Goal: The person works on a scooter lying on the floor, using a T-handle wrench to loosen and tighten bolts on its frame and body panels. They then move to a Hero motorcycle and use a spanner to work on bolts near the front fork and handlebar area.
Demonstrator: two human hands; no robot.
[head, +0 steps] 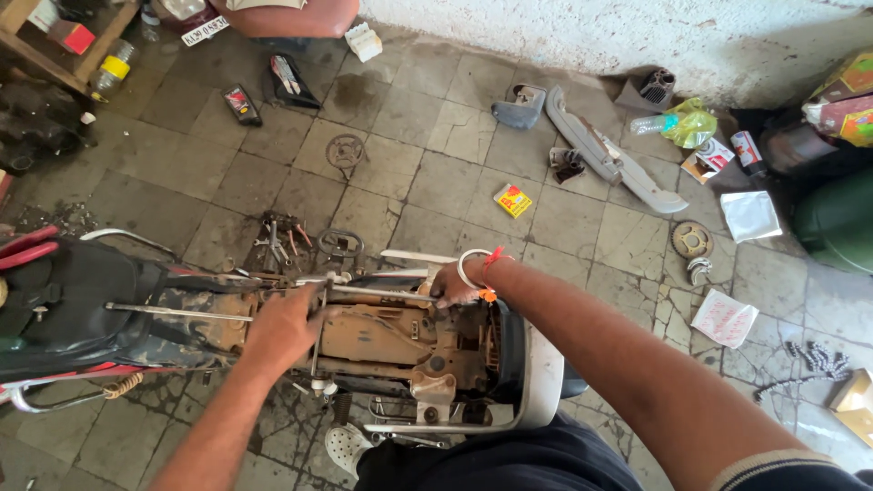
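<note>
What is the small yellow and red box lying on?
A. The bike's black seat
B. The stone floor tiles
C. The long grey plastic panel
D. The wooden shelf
B: the small yellow and red box lies flat on the stone floor tiles, apart from the long grey plastic panel and beyond the rusty bike frame that the left hand and right hand are on.

1. The tiled floor carries a stripped scooter frame.
2. Beyond the frame lie loose bolts and tools and a yellow box.
3. Farther beyond, a grey panel.
4. Right of the frame, what may be a sprocket and a paper.
</note>
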